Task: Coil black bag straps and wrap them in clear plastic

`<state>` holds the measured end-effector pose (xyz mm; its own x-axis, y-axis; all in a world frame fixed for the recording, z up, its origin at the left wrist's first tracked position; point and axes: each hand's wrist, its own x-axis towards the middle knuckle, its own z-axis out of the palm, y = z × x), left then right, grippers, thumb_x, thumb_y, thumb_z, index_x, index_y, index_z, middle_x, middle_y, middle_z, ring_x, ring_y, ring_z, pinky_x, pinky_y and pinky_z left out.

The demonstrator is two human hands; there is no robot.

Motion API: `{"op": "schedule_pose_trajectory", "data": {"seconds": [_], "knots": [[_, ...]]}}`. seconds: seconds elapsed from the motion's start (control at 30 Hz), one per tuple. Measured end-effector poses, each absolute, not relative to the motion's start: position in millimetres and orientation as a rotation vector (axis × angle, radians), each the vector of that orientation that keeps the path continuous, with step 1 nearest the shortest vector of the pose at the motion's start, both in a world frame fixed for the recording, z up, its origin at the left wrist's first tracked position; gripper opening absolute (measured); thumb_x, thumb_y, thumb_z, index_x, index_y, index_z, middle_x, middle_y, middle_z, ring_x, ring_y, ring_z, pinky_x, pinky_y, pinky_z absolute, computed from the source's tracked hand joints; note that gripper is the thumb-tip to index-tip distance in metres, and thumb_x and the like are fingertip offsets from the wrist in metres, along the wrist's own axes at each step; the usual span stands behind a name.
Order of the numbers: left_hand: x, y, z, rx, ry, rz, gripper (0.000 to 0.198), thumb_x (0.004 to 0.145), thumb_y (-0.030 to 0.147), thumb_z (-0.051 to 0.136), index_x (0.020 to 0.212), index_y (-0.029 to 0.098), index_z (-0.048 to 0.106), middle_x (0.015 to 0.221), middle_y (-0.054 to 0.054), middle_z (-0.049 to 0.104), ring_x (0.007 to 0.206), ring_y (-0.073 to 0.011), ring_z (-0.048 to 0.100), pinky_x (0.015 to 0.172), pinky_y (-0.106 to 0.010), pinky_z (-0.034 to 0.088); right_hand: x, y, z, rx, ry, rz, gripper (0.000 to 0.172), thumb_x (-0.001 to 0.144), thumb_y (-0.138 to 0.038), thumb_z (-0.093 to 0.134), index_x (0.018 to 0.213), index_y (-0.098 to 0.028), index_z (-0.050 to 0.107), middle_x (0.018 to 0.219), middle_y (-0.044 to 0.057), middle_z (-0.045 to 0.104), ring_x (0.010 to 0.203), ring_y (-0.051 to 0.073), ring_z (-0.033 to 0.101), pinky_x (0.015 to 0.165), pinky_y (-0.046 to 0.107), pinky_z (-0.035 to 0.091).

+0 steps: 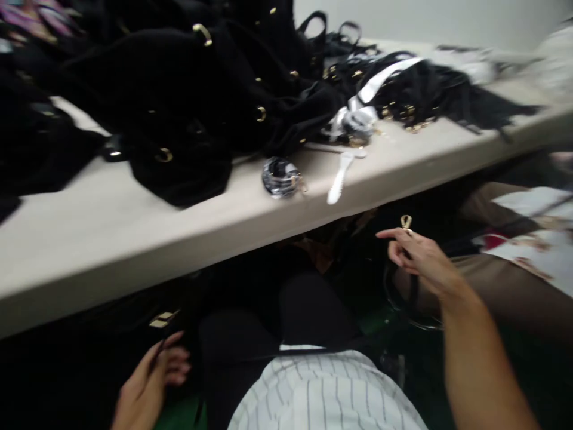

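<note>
My left hand (154, 373), low at the left below the table edge, has its fingers curled around a thin black strap. Gold-coloured hardware (163, 320) shows just above that thumb. To the right, my right hand (416, 254) is closed with its index finger stretched out. A small gold clasp (406, 222) stands up over its knuckles. Beneath this hand a dark strap (412, 292) hangs in a loop. Whether both hands hold one and the same strap I cannot tell, as the dark background hides its middle.
On the pale table (179, 239) lie black bags (179, 89) with gold rings, a patterned coil of strap (281, 177), a white toothed strip (340, 177) and a heap of black straps (412, 89). Another person's leg (501, 286) is close on the right.
</note>
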<state>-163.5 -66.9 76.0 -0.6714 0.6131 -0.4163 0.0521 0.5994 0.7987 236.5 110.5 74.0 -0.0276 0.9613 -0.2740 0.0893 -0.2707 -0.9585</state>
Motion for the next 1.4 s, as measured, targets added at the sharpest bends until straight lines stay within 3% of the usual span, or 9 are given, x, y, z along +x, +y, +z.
{"op": "schedule_pose_trajectory", "data": {"seconds": [0.1,0.3,0.37,0.43,0.57,0.77,0.97,1.17,1.4], "knots": [[-162,-72,72,0.611,1.791,1.063,0.039,0.082,0.038,0.061,0.113,0.015,0.059,0.073,-0.002,0.062,0.056,-0.016,0.058,0.047,-0.027,0.048,211,98,63,-1.441,-1.173,1.705,0.04,0.083,-0.054,0.066,0.101,-0.018,0.069,0.058,-0.001,0.047,0.042,0.004,0.027,0.039,0.021,0.01],[-99,-24,71,0.8,1.421,0.946,0.034,0.087,0.031,0.049,0.117,0.017,0.059,0.063,0.003,0.053,0.046,-0.0097,0.049,0.039,-0.018,0.033,117,52,45,-1.05,-0.922,2.145,0.036,0.081,-0.048,0.07,0.092,-0.014,0.07,0.08,0.003,0.059,0.04,-0.002,0.021,0.036,0.019,0.008],[-83,-17,72,0.886,1.438,0.938,0.032,0.088,0.028,0.046,0.116,0.018,0.059,0.062,0.003,0.052,0.046,-0.0091,0.047,0.04,-0.018,0.033,99,47,42,-1.005,-0.884,2.168,0.038,0.081,-0.049,0.069,0.096,-0.014,0.069,0.086,0.004,0.061,0.04,-0.002,0.023,0.035,0.019,0.01],[-75,-16,69,0.946,1.475,0.936,0.032,0.088,0.023,0.043,0.115,0.019,0.059,0.063,0.003,0.052,0.048,-0.0088,0.047,0.042,-0.018,0.033,91,45,39,-1.042,-0.892,2.14,0.042,0.081,-0.052,0.068,0.097,-0.013,0.068,0.073,0.0,0.057,0.04,-0.001,0.023,0.035,0.018,0.011],[-76,-20,58,0.851,1.473,0.939,0.031,0.088,0.022,0.044,0.115,0.019,0.058,0.064,0.003,0.051,0.049,-0.009,0.046,0.043,-0.018,0.03,92,42,27,-1.15,-0.95,2.092,0.047,0.079,-0.054,0.07,0.102,-0.013,0.067,0.05,-0.01,0.035,0.039,0.002,0.021,0.035,0.019,0.012],[-82,-22,38,0.583,1.336,0.961,0.03,0.084,0.026,0.053,0.111,0.015,0.06,0.061,0.004,0.047,0.049,-0.0078,0.039,0.043,-0.018,0.026,96,36,11,-1.0,-0.948,2.333,0.047,0.077,-0.049,0.074,0.106,-0.013,0.066,0.076,0.002,0.065,0.038,0.0,0.027,0.034,0.019,0.011],[-100,-31,24,0.599,1.299,0.846,0.032,0.084,0.036,0.064,0.106,0.013,0.061,0.057,0.005,0.044,0.05,-0.007,0.035,0.046,-0.018,0.025,108,48,15,-1.029,-0.874,2.324,0.036,0.075,-0.042,0.077,0.091,-0.011,0.067,0.064,0.0,0.062,0.038,-0.001,0.023,0.035,0.017,0.009],[-121,-43,24,0.7,1.302,0.664,0.033,0.087,0.043,0.062,0.092,0.011,0.066,0.052,0.004,0.045,0.047,-0.0076,0.036,0.047,-0.02,0.025,124,65,12,-1.144,-0.702,2.254,0.028,0.072,-0.033,0.079,0.079,-0.01,0.065,0.061,0.002,0.06,0.039,-0.002,0.024,0.032,0.012,0.013],[-141,-54,25,0.549,1.182,0.811,0.03,0.091,0.04,0.058,0.091,0.012,0.067,0.048,0.004,0.045,0.043,-0.0067,0.035,0.047,-0.02,0.027,140,82,-3,-1.165,-0.309,2.177,0.021,0.073,-0.022,0.075,0.066,-0.013,0.057,0.056,-0.001,0.055,0.037,-0.002,0.017,0.027,0.007,0.02]]}}
